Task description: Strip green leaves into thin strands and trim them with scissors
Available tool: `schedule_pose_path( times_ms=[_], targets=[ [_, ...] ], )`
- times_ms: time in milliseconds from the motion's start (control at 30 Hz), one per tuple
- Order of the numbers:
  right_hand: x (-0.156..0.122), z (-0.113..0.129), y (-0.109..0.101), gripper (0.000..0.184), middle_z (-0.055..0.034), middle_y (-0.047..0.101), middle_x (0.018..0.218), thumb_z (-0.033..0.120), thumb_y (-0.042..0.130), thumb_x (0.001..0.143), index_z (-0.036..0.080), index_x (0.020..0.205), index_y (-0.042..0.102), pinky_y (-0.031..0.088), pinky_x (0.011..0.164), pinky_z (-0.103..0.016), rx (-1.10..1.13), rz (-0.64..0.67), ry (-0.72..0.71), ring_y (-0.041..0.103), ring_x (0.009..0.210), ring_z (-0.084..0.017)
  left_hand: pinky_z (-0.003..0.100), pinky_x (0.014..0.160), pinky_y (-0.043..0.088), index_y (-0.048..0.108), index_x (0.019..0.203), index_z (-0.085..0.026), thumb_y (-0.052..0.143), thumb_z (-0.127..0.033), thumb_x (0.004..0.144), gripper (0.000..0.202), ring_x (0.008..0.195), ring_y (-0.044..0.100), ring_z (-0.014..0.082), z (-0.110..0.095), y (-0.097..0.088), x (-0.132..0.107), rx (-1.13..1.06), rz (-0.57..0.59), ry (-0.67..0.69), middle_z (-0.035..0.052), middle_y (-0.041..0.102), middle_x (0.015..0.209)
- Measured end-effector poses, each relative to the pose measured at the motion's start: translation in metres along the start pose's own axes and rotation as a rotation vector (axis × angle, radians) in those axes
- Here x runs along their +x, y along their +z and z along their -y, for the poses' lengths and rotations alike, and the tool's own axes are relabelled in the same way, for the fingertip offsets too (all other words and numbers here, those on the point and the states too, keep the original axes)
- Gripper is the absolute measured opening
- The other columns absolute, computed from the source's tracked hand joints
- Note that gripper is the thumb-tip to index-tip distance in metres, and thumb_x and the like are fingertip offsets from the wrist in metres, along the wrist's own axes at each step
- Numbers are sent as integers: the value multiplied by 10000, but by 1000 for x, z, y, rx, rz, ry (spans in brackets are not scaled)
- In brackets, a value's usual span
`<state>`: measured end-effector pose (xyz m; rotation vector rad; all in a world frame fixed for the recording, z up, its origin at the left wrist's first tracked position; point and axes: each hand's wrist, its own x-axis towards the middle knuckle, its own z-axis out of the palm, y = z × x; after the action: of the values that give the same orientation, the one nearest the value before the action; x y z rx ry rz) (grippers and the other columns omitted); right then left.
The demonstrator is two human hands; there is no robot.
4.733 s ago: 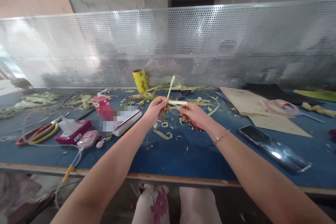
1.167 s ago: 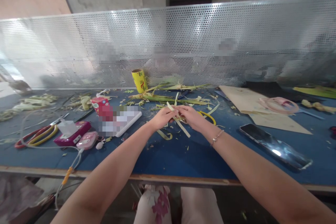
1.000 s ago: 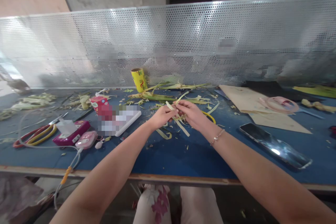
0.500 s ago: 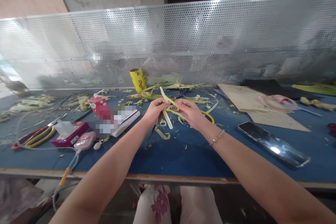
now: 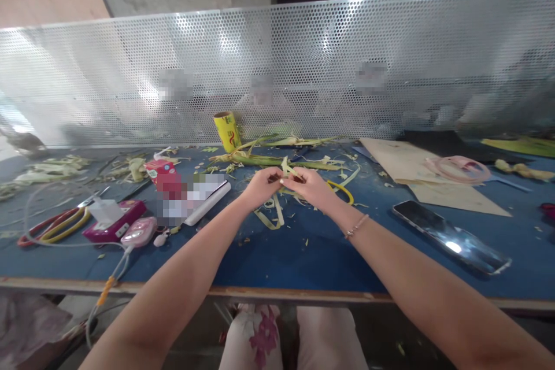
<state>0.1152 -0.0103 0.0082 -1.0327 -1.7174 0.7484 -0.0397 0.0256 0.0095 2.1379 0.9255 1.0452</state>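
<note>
My left hand (image 5: 262, 185) and my right hand (image 5: 311, 185) meet over the middle of the table, fingertips almost touching. Both are closed in a pinch on a pale green plant strip (image 5: 286, 167), whose crossed or folded end stands up between them. The fingers hide the rest of it. Below them lies a loose pale strip (image 5: 272, 224) bent into a V, along with small curled scraps. Just beyond the hands are long green plant stalks (image 5: 277, 160). A yellow loop (image 5: 344, 192) lies beside my right wrist.
A dark phone (image 5: 451, 237) and brown paper sheets (image 5: 433, 176) are on the right. Leftward are a white device (image 5: 210, 202), a red packet (image 5: 162, 176), a magenta box (image 5: 115, 221) and a cable. A yellow roll (image 5: 226, 132) stands before the perforated metal screen (image 5: 295, 69).
My hands have drawn closer together. The strip held between them, long and crossed before, now shows only a short end above the fingers; its lower tail no longer hangs out clearly.
</note>
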Motion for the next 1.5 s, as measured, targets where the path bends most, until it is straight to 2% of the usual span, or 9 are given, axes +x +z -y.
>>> schedule_pose_path(
  times_ms=[200,367,433,567,833,1067,1200,1333,1500],
  targets=[
    [1,-7,1,452,14,395,615,612,380,830,216,615,408,311,582,-283,25,0,-26,374,588,-129,210,574,353,553,671,-147,539,-310,729,173,601,454,91,2,2,1,56,0,-20,-19,527,621],
    [-4,-6,-4,432,-28,436,708,544,317,884,216,624,421,338,694,-321,-309,123,-291,424,716,-172,202,561,358,562,623,-145,555,-184,650,49,581,462,85,1,4,1,63,-28,-62,-30,531,579],
    [-6,-5,-7,400,-32,433,717,465,283,915,213,638,425,332,684,-322,-385,154,-318,424,708,-169,198,515,343,570,630,-143,543,-172,650,45,523,441,75,1,5,0,15,-25,-124,-40,502,538],
    [-2,-6,-4,351,-21,435,696,379,318,905,211,609,403,335,676,-317,-336,69,-236,434,685,-157,202,496,370,622,709,-136,569,-225,666,112,500,453,71,3,7,-1,-150,-19,-218,-32,531,565],
    [4,-11,7,287,18,454,561,407,575,695,203,544,440,365,539,-272,144,9,186,459,544,-124,202,520,340,629,675,-121,600,-153,587,98,534,467,66,7,7,2,-239,-96,-202,-22,569,597],
    [5,-16,3,203,34,440,487,285,553,656,198,513,438,305,461,-243,83,-138,215,411,463,-100,222,604,398,626,765,-122,715,-170,529,257,606,514,73,2,7,1,-368,-80,-203,-14,592,679],
    [7,-21,2,207,42,431,518,308,568,650,199,542,429,329,476,-241,142,-198,239,414,478,-99,222,647,426,623,807,-118,650,-78,583,229,639,549,72,-2,7,0,-598,-81,-274,-5,601,719],
    [8,-24,1,273,44,398,559,364,590,657,202,552,397,389,546,-245,218,-187,173,403,533,-99,252,735,466,599,759,-106,562,-10,652,148,685,600,88,-3,7,2,-824,-158,-362,14,611,718],
    [8,-23,1,324,54,355,564,405,609,674,201,563,382,386,558,-245,251,-128,134,371,529,-91,219,703,472,601,764,-100,627,-55,703,80,638,588,60,0,7,2,-887,-153,-374,5,608,700]
  ],
)
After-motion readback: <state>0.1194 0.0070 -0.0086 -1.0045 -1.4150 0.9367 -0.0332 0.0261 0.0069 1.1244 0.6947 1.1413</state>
